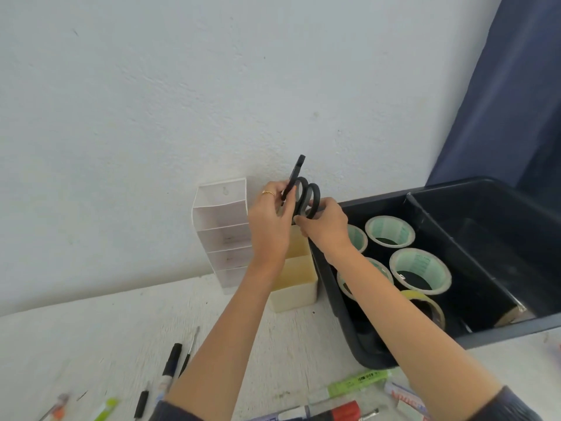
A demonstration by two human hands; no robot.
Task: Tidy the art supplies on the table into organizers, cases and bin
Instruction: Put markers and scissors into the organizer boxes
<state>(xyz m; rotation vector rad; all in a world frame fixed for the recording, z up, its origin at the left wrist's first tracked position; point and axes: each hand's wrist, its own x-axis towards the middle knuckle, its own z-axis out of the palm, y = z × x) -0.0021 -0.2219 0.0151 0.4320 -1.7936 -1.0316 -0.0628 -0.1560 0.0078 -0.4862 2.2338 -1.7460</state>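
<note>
Closest to me, back of both wrists, pens and markers lie loose on the table, not yet sorted. Ahead of them the forearms run up over the box, a cream two-cell holder that sits right under both hands. The left hand has its fingers curled round a slim black stick that pokes up past its fingertips (a cutter, or a second pair seen edge-on, I cannot tell). The right hand pinches the scissors at the lower edge of their loops, thumb and fingertips closed on the handle. The scissors stand just above and between the two hands, loops up, long axis close to vertical with a slight lean away from the right hand. I judge the blades point down toward the box's far cell, but the hands hide them. So the drop I would steer is straight down from the right hand, which carries them and is nearer that cell. Beyond the left knuckles stands the white rack against the wall. To the outside of the right wrist is the bin, with tape rolls in it.
</note>
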